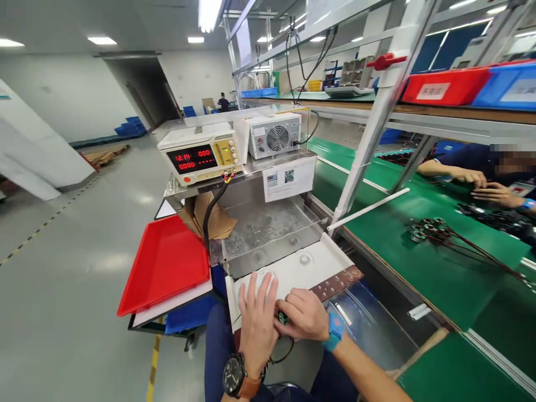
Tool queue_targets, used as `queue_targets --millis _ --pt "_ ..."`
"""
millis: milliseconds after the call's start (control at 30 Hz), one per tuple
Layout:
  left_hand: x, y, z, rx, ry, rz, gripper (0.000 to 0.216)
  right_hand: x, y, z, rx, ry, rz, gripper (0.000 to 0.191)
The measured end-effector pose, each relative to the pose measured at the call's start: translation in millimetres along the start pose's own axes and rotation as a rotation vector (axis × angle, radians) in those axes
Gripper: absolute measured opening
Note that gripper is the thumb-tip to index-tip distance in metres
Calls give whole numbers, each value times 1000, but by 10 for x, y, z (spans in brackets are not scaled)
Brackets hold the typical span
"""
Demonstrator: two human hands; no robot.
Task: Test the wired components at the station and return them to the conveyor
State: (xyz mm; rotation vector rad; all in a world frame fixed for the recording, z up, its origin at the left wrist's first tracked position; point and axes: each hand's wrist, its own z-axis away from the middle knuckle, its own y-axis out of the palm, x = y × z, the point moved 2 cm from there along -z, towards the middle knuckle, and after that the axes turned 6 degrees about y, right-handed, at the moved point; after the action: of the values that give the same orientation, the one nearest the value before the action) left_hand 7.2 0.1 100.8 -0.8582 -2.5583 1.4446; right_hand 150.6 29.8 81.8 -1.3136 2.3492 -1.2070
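My left hand (pixel 257 315), with a watch at the wrist, lies over the front edge of the white work surface (pixel 293 267), its fingers stretched out and spread. Close beside it my right hand (pixel 305 314), wearing a blue wrist strap (pixel 335 331), is closed with bent fingers on a small green circuit board (pixel 283 317). Most of the board is hidden by the fingers. A dark cable (pixel 285 357) hangs below the hands. Along the front of the work surface runs a brown strip with metal-rimmed holes (pixel 338 283).
A power supply (pixel 196 159) with red digits and a fan-cooled unit (pixel 276 137) stand on the metal shelf ahead. At left is a red tray (pixel 170 265). Wired round parts (pixel 431 230) lie on the green bench (pixel 419 279) at right, near a co-worker's hands (pixel 486 187).
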Motion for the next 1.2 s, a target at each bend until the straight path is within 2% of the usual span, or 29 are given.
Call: queue_targets --millis 100,167,233,333,433,533,633,767,900,1033,1200 --pt "434 -48 267 202 -263 -66 28 -169 501 -85 137 92 -4 21" --pt "664 -67 475 358 -488 -80 27 -352 794 -148 284 214 18 23" --pt "790 -90 662 440 -661 -47 26 -514 1052 -226 413 330 43 26" --pt "828 -89 882 466 -746 143 27 -665 1359 -323 531 462 77 34" --pt "800 -16 1092 490 -798 413 31 -733 1567 -335 610 552 110 43" --pt "724 107 1273 519 -891 725 33 -771 1679 -292 652 587 143 50" --pt "565 234 1342 570 -1006 1042 47 -800 1717 -265 653 597 171 56" --pt "300 332 1240 648 -1047 1327 56 -819 1721 -272 649 634 188 57" --pt "154 371 1071 682 -1023 1431 55 -816 1730 -261 675 667 191 59" --pt "167 373 888 561 -972 1428 53 -825 1741 -201 686 674 157 57" --pt "253 357 630 351 -970 1471 46 -845 1773 -146 711 606 90 38"
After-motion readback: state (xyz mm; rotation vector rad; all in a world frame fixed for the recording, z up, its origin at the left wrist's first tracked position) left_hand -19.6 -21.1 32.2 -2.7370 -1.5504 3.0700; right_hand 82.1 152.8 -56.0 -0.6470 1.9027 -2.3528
